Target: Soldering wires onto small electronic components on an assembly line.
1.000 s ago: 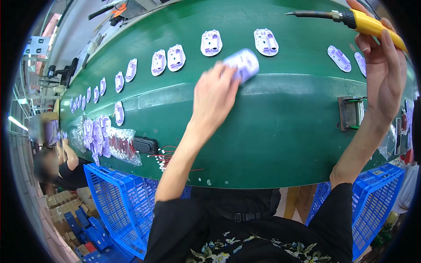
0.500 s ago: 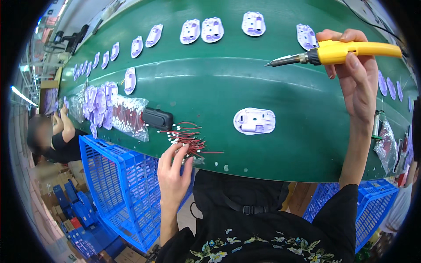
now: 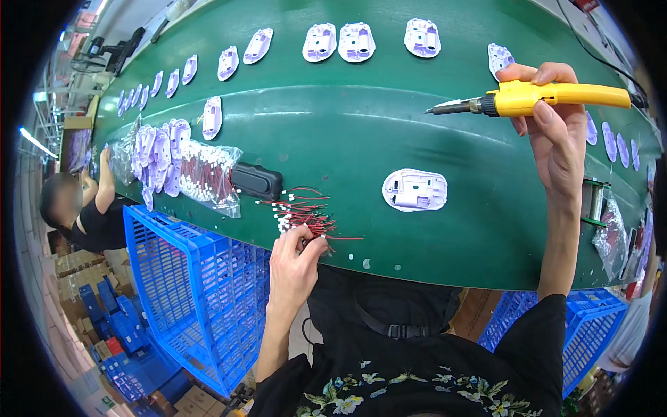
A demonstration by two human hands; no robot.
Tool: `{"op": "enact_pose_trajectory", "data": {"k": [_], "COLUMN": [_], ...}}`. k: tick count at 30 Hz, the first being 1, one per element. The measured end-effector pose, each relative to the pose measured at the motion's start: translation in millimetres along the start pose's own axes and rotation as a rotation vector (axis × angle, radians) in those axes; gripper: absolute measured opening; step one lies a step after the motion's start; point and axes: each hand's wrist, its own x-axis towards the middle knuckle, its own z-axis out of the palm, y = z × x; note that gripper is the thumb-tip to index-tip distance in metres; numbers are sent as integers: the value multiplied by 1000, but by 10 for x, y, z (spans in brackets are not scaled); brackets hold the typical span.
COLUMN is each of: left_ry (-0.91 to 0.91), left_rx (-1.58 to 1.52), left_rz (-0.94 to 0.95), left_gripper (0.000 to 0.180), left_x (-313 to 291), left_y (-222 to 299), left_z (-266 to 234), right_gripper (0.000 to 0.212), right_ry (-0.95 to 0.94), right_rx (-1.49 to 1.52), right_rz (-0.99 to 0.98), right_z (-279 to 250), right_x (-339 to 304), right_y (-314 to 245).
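Observation:
My right hand (image 3: pixel 558 149) grips a yellow soldering iron (image 3: pixel 531 99), raised above the bench with its dark tip (image 3: pixel 439 110) pointing left. My left hand (image 3: pixel 294 267) is at the near edge of a heap of short red-and-black wires (image 3: pixel 309 215) with white connectors. Its thumb and fingertips are pinched together on the wires there; which strands they hold is hidden. A pale lilac-white plastic shell (image 3: pixel 415 190), oval with moulded compartments, lies by itself on the green bench between my hands.
More shells (image 3: pixel 356 42) line the far side of the bench (image 3: pixel 333 132). A shell pile (image 3: pixel 158 156), a bag of wires (image 3: pixel 208 179) and a black oblong case (image 3: pixel 256 181) sit at left. Blue crates (image 3: pixel 201 299) stand below the near edge. A co-worker (image 3: pixel 90 208) sits far left.
My left hand's fingers have closed from a looser spread to a pinch at the wires. The soldering iron has dropped slightly in view. The whole bench view has shifted a little.

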Motion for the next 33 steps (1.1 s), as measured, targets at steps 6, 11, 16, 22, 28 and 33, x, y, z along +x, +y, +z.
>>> {"op": "enact_pose_trajectory", "data": {"k": [6, 11, 16, 22, 28, 33], "left_ry": [169, 302, 84, 34, 223, 387], "left_rx": [-67, -149, -764, -902, -677, -257], "left_rz": [36, 52, -480, -665, -383, -160], "left_gripper": [18, 14, 15, 16, 7, 16], "left_x": [146, 517, 688, 675, 499, 514], "left_y": [80, 282, 571, 658, 711, 692], "left_z": [79, -37, 167, 478, 705, 813], "right_gripper": [27, 35, 33, 30, 35, 36], "right_ry": [34, -56, -40, -105, -231, -258], "right_rx": [69, -65, -17, -27, -78, -77], "right_rz": [46, 89, 186, 360, 357, 469], "right_z": [58, 20, 65, 314, 348, 316], "right_x": [-37, -77, -119, -178, -183, -176], "right_y": [-38, -54, 106, 335, 425, 484]}}
